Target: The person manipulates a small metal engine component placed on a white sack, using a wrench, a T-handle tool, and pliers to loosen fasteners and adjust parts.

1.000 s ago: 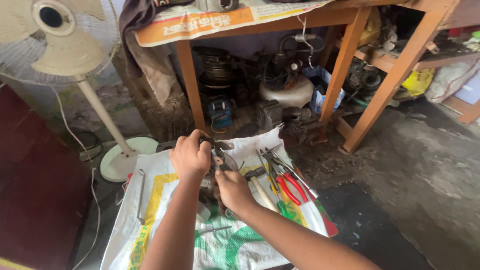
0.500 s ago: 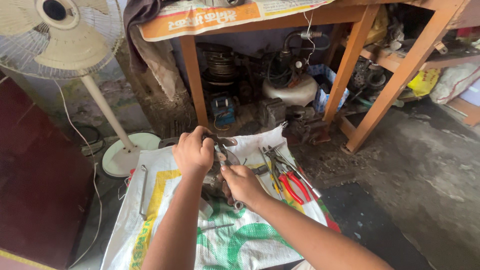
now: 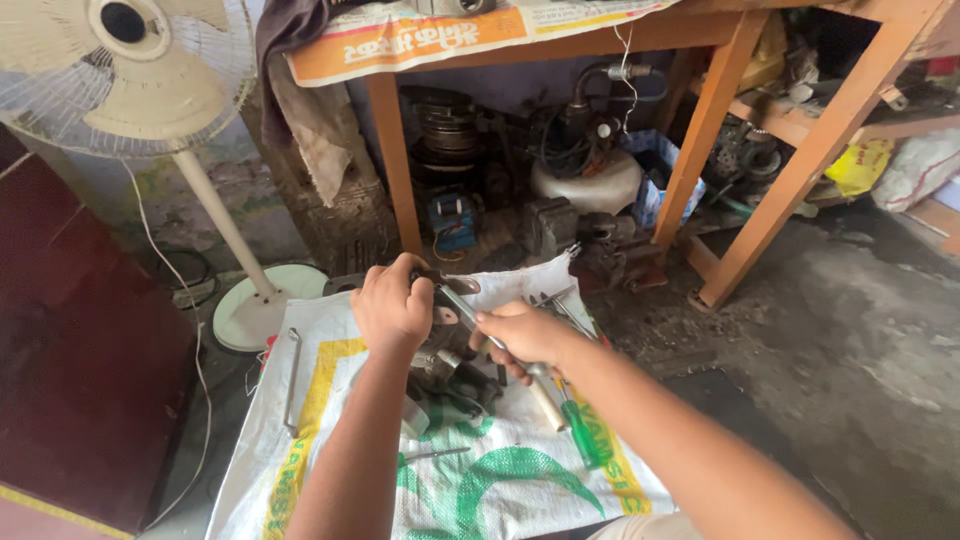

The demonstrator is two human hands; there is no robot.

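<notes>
We closed our left hand [image 3: 392, 305] over the dark metal part [image 3: 450, 372] and gripped, in our right hand [image 3: 525, 335], the wooden-handled tool [image 3: 510, 358], its shaft slanting up-left toward that part.

- View shifts: pedestal fan [image 3: 130, 70] sits higher and further left in frame than before.
- Left hand [image 3: 392, 305] stays clamped on the dark metal part [image 3: 450, 350], now slightly higher on the woven sack [image 3: 480, 480].
- Right hand [image 3: 525, 335] now grips a wooden-handled tool [image 3: 535, 385] angled across the part; earlier it lay lower, tool hidden.
- Red-handled pliers are now covered by the right forearm.
</notes>
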